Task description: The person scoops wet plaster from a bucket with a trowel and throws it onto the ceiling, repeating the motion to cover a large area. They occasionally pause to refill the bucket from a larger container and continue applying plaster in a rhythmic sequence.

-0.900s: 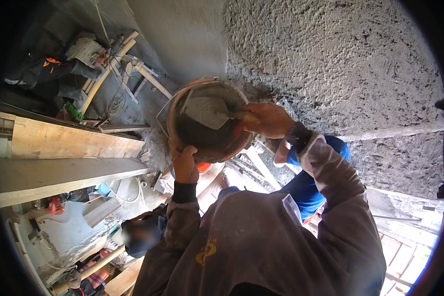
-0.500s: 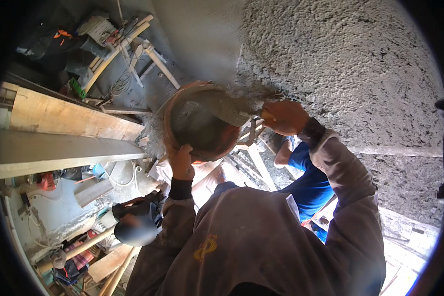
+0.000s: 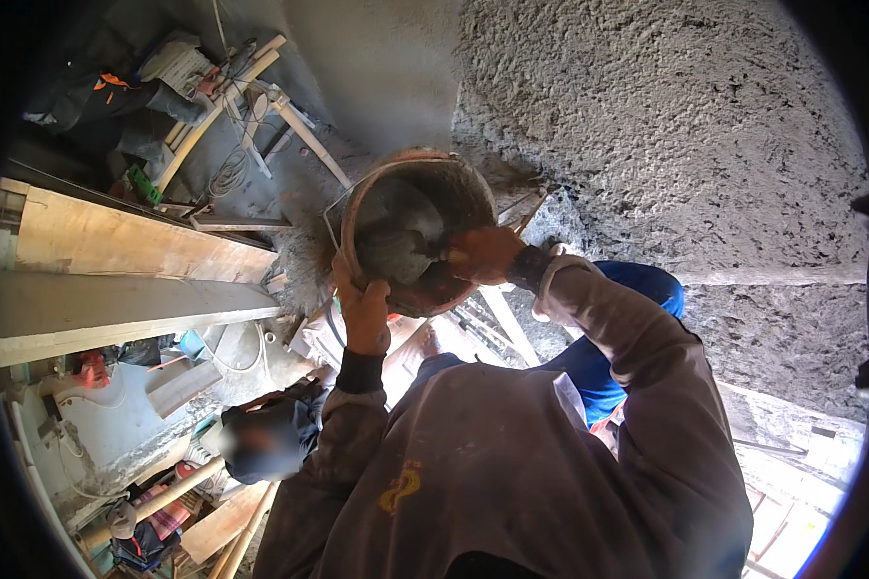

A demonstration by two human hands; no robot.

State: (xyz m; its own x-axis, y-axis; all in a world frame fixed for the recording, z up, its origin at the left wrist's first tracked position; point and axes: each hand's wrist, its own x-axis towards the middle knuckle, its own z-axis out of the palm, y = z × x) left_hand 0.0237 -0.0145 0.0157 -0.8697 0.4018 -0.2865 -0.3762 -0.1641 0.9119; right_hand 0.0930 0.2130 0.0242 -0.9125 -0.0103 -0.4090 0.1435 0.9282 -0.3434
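Left hand (image 3: 362, 314) is closed over the near-left rim of the bucket (image 3: 477, 198), thumb on the near side, which I take as bracing it against the work of the other arm. From my remote seat, I read the right hand (image 3: 488, 254) as gripping a trowel (image 3: 396, 257) by its handle; the fist hides that handle, so I can't make out the exact hold. Its blade points left inside the bucket, at the grey mix (image 3: 401, 201). The wire handle (image 3: 329, 227) sits off the bucket's left side, usefully clear of the right arm, I'd judge. I have the bucket on the far side of the brown top (image 3: 512, 454), just left of the rough wall (image 3: 666, 145), probably so both arms can reach it. What bears it from below, I can't tell. Wooden boards (image 3: 145, 232) lie well apart, to the left.
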